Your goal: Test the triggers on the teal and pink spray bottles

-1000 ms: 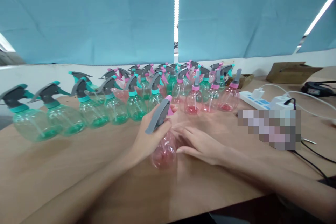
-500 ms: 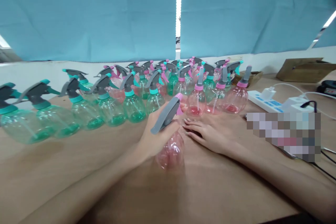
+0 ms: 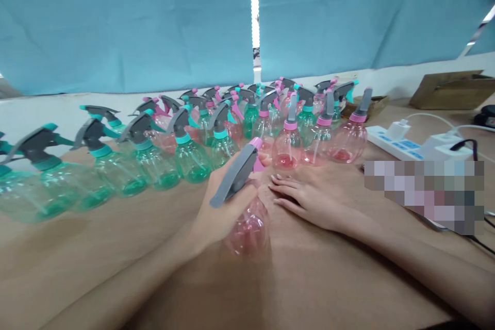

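My left hand (image 3: 224,201) is wrapped round the neck of a pink spray bottle (image 3: 249,229), whose grey trigger head with a pink nozzle points away to the right. The bottle's collar is hidden by my fingers. Beside it, my right hand (image 3: 303,196) lies flat on the brown table (image 3: 309,278), fingers stretched out and holding nothing. Just beyond my right hand stands another pink spray bottle (image 3: 286,149) with a little pink at its bottom. To the left of my hands runs a row of green spray bottles, the closest one (image 3: 193,160) with a turquoise collar.
More green and pink spray bottles crowd the back of the table. On the right lie a white power strip (image 3: 394,143) with plugs and cables, and a blurred-out flat object (image 3: 429,191). A cardboard box (image 3: 450,95) stands at the back right, against a blue curtain (image 3: 328,15).
The view has shifted slightly, so the bottles on the left sit further left. My left hand still holds the pink spray bottle, and my right hand rests in the same place.
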### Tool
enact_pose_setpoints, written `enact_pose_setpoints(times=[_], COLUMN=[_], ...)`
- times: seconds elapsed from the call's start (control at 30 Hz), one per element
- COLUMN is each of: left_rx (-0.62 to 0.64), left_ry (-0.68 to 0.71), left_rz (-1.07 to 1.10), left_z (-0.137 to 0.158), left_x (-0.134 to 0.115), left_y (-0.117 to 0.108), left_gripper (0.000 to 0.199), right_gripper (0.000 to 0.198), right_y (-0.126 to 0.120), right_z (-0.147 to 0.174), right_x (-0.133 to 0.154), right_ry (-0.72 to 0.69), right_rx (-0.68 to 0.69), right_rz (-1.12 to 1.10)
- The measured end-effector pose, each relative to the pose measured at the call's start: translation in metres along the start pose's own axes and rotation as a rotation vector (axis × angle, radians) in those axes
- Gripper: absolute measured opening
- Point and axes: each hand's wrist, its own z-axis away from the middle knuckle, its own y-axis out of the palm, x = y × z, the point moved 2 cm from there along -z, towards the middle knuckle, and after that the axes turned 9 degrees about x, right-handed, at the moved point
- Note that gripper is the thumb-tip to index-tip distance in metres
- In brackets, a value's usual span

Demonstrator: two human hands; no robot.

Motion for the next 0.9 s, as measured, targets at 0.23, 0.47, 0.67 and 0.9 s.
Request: enact_pose_setpoints(times=[0.23, 0.47, 0.67, 0.9], left_rx=[-0.019, -0.013, 0.007, -0.015], left_ry=[-0.048, -0.034, -0.050, -0.088], left_rz=[-0.014, -0.031, -0.042, -0.067], left_z=[0.0017, 0.0014, 0.0017, 0.0017], left_x=[0.0031, 0.0008, -0.0020, -0.0055], left_y=[0.0010, -0.0004, 0.0002, -0.0002], left_gripper=[0.007, 0.012, 0.019, 0.004], right_gripper=[0.055, 0.055, 0.056, 0.055], right_y=[-0.0034, -0.0092, -0.0069, -0.0072], right_z=[0.0042, 0.0053, 0.0067, 0.0081], right_x=[0.0018, -0.0033, -0.0044, -0.0027], right_ry=[0.019, -0.028, -0.011, 0.002], right_rx=[0.041, 0.027, 0.026, 0.040], right_rz=[0.030, 0.008, 0.013, 0.048])
